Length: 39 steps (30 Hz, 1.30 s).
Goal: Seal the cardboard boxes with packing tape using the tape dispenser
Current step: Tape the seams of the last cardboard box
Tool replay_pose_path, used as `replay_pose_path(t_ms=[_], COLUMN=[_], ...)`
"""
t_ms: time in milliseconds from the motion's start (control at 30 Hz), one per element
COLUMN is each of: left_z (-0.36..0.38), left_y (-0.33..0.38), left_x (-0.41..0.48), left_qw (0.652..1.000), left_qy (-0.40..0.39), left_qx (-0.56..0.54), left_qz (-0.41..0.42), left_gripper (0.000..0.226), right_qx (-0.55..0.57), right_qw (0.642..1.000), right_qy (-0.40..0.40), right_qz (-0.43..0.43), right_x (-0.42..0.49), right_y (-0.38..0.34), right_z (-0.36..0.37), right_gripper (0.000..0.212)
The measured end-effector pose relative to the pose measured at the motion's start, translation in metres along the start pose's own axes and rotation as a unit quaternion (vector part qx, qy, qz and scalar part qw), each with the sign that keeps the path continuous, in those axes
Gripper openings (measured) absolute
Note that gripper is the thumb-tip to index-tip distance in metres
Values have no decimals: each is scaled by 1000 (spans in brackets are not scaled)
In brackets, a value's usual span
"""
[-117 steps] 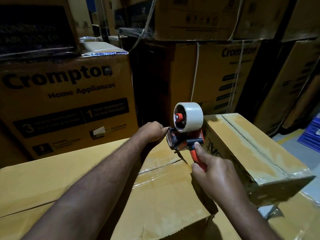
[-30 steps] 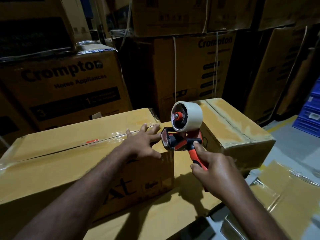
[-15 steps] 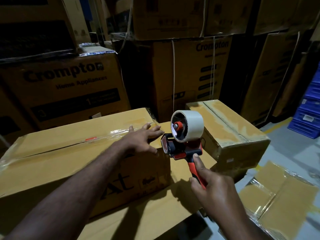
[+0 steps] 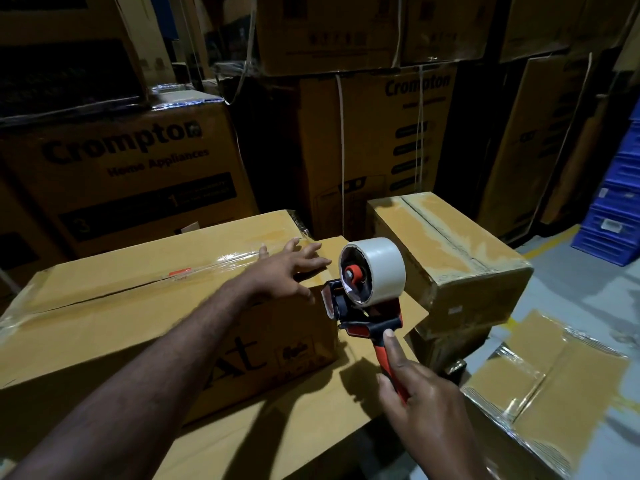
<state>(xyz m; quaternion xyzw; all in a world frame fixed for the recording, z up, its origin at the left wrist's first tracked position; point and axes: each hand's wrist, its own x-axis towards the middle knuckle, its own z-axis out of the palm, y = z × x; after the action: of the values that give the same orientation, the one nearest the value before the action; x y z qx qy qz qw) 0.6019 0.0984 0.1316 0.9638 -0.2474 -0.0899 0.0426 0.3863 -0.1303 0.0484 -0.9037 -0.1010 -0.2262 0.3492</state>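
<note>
Head view: your left hand (image 4: 287, 270) lies flat with fingers spread on the right end of the box (image 4: 131, 317), beside its taped centre seam (image 4: 207, 270). Your right hand (image 4: 419, 396) grips the orange handle of the dispenser (image 4: 363, 313), thumb laid up along it. The tool hangs in the air just beside that end of the box, apparently not touching it.

The next strip likely starts here. Press down with the flat hand so the flaps stay level, set the dispenser's mouth squarely against the cardboard, and pull in one steady line. A slanted start would probably wrinkle the film.

The box is matte brown corrugated board with sharp edges and a printed side. Its seam tape is clear and glossy, catching light in creases. The roll (image 4: 375, 271) is a pale, smooth drum on a red hub. A smaller box (image 4: 450, 251) stands just right, its taped top shiny in patches.
</note>
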Motion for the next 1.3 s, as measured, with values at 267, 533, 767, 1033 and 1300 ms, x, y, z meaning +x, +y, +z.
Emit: replay_pose_path(t_ms=[267,533,767,1033,1300], left_z=[2,6,21,20,25], left_y=[7,18,32,37,45], left_x=[-6,-15,-19,-15,-25], left_qw=[1000,999,999,999,998], left_qy=[4,-11,26,14,54], left_qx=[-20,32,43,0,-19], left_qz=[12,16,3,-30,-34], left_gripper=[76,82,98,98,85], right_qx=[11,16,43,72,-29], right_qw=[1000,999,993,987,998], right_qy=[-23,-23,-32,-22,-57], right_qz=[-1,44,105,145,27], right_x=[-15,-9,8,13,10], right_y=[0,-4,-11,-18,-1], right_z=[4,10,1,-1,2], right_gripper=[93,80,64,59,73])
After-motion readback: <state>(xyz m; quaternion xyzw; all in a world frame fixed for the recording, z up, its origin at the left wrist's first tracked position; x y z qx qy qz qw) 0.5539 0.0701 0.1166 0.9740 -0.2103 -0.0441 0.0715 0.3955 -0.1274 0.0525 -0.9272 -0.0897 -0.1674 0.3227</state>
